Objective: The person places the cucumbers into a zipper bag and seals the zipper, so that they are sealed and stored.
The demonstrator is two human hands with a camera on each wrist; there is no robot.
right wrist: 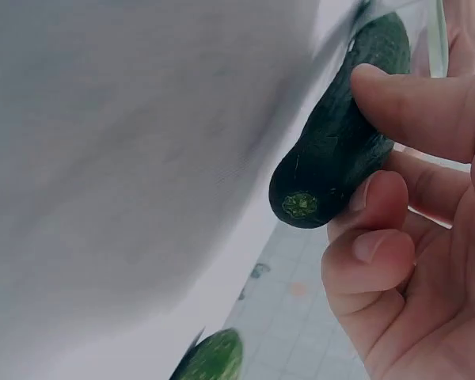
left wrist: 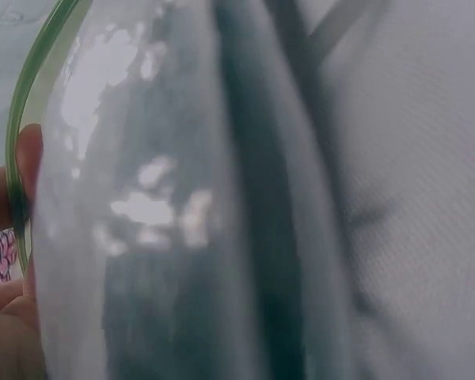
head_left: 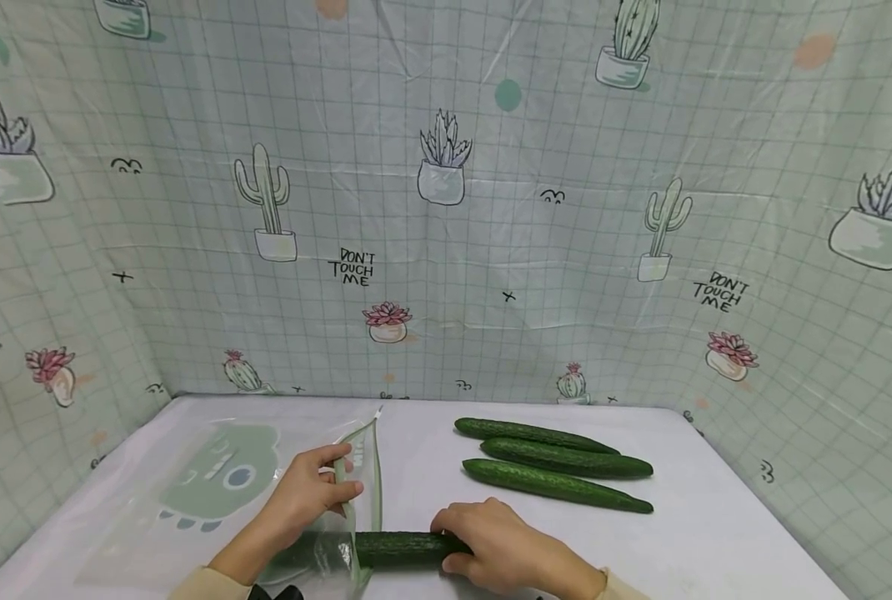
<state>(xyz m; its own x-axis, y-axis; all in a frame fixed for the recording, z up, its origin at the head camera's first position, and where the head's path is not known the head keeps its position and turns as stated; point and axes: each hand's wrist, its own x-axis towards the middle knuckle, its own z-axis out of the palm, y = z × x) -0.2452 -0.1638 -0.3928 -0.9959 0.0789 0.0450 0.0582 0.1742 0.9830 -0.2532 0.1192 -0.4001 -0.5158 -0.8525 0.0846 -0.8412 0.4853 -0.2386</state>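
Observation:
A clear zip bag [head_left: 183, 525] with a green cartoon print lies on the left of the table, its green-edged mouth facing right. My left hand [head_left: 307, 492] pinches the upper edge of that mouth and lifts it. A dark green cucumber [head_left: 404, 548] lies partly inside the bag, its left portion showing through the plastic. My right hand [head_left: 502, 546] grips the cucumber's outer end between thumb and fingers; the right wrist view shows the blunt tip [right wrist: 301, 204] sticking out past the fingertips. In the left wrist view, the shiny plastic [left wrist: 142, 206] fills most of the picture.
Three more cucumbers lie side by side at the back right: the rear one [head_left: 532, 433], the middle one [head_left: 566, 458] and the front one [head_left: 558, 485]. They rest on a white table [head_left: 686, 550]. A cactus-print curtain [head_left: 506, 242] surrounds the table at the back and sides.

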